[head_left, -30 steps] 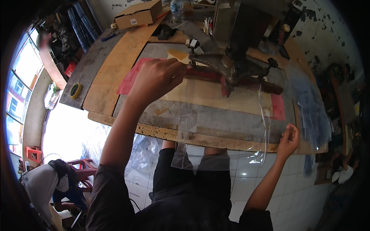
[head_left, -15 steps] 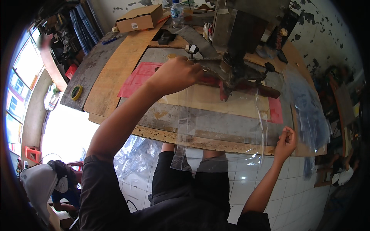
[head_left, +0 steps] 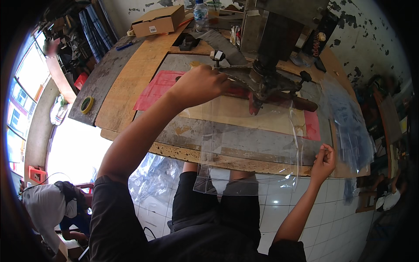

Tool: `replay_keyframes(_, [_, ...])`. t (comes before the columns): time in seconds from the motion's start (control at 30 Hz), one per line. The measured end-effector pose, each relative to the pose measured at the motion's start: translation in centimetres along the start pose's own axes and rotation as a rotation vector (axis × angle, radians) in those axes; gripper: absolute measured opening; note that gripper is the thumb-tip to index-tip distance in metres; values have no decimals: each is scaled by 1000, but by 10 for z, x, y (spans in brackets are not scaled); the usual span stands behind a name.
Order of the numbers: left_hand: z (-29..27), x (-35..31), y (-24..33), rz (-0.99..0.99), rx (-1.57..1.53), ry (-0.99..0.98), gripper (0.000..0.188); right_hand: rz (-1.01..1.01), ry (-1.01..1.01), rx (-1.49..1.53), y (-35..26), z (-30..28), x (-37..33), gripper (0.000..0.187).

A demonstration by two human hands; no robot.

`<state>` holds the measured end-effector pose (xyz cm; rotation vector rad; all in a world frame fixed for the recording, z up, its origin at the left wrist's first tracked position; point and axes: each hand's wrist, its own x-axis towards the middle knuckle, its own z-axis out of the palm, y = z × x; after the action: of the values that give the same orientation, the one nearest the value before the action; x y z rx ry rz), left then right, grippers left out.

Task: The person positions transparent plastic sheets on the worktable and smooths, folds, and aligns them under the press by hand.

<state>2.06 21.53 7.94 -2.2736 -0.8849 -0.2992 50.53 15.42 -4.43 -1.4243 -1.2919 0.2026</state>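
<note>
A clear plastic sheet (head_left: 248, 150) lies under the press head and hangs over the table's front edge above my legs. The dark metal machine head (head_left: 264, 83) presses down on its far end with a long bar. At the bar's left end is my left hand (head_left: 201, 85), closed, back of the hand up; what its fingers hold is hidden. Beneath the sheet lie a cream strip (head_left: 244, 114) and a pink sheet (head_left: 152, 87). By the table's right front edge hovers my right hand (head_left: 324, 160), fingers curled, nothing visible in them.
A stack of clear plastic pieces (head_left: 351, 131) lies on the table's right. Farther back stand a cardboard box (head_left: 158, 22) and a water bottle (head_left: 200, 16). A tape roll (head_left: 87, 105) rests at the left edge. Another person (head_left: 48, 205) sits low at the left.
Both my hands and the plastic sheet stay where they were. The person at the lower left has shifted slightly.
</note>
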Motion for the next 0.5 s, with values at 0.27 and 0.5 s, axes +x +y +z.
replay_keyframes(0.27, [-2,-8,-2,-58,-123,90,19,-8,3,8,-1,1,0,15])
replay_keyframes(0.5, [-11,-9,5,-319,-488,216,14,-18,-5,9,5,-2,0,14])
